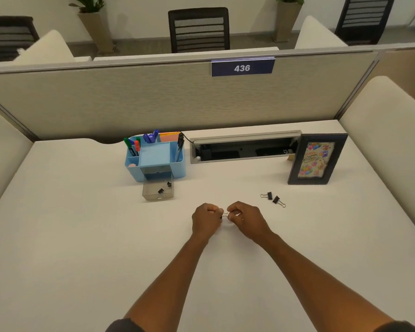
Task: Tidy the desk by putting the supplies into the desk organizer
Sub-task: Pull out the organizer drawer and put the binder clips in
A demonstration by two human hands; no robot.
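Pinching one binder clip between left hand and right hand, fingertips nearly touching

Both bare forearms reach forward and converge. The left hand and right hand sit curled, knuckles up, fingertips pinched and nearly touching each other, just above the tabletop.

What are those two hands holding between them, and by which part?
A small black binder clip. The left hand pinches its black body, the right hand its wire handles; the fingers hide most of it.
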